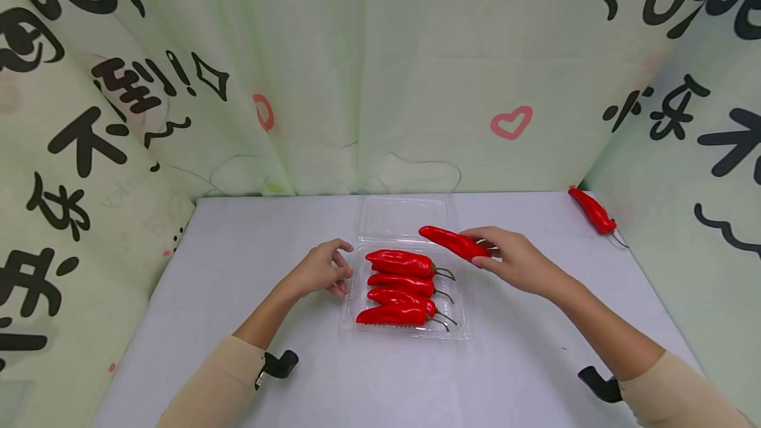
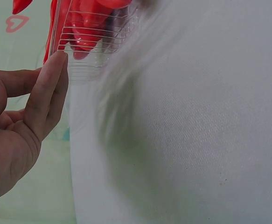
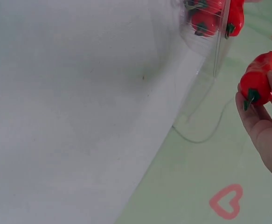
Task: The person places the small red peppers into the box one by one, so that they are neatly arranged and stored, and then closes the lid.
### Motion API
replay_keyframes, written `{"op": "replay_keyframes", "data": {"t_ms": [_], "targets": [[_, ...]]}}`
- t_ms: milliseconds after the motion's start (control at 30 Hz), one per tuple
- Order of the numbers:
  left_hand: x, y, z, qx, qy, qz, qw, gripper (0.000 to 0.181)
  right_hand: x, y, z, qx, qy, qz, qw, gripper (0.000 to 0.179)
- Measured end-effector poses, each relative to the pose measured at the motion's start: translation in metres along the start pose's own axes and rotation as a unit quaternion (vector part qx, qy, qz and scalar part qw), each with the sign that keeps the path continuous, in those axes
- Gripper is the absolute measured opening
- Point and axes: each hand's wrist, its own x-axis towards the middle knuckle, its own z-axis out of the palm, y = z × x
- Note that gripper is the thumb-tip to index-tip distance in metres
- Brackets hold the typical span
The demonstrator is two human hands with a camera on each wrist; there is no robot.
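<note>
My right hand [image 1: 523,261] holds a glossy red chili pepper [image 1: 448,240] between thumb and fingers, raised above the upper right of a clear plastic box [image 1: 410,334]. In the right wrist view the held pepper [image 3: 257,79] shows its green stem end toward the camera, fingers beneath it. Several red peppers [image 1: 395,316] lie side by side in the box, stems to the right. My left hand [image 1: 321,269] is at the box's left edge, fingers loosely bent. In the left wrist view its fingertips are right at the rim of the ribbed box [image 2: 87,70].
The box's transparent lid [image 1: 404,211] is folded back toward the rear curtain. Another red pepper [image 1: 592,211] lies at the far right corner of the white table [image 1: 511,362]. Printed curtains [image 1: 428,71] enclose the back and both sides.
</note>
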Motion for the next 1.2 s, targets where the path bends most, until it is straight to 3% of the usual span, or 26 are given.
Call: {"op": "replay_keyframes", "data": {"t_ms": [400, 1200], "targets": [[-0.001, 0.002, 0.0, 0.0, -0.001, -0.002, 1.0, 0.051, 0.015, -0.017, 0.02, 0.0, -0.026, -0.053, 0.9982, 0.047], [-0.002, 0.004, 0.0, 0.001, 0.0, -0.007, 1.0, 0.049, 0.025, -0.047, 0.052, -0.002, -0.088, -0.058, 0.9944, 0.041]]}}
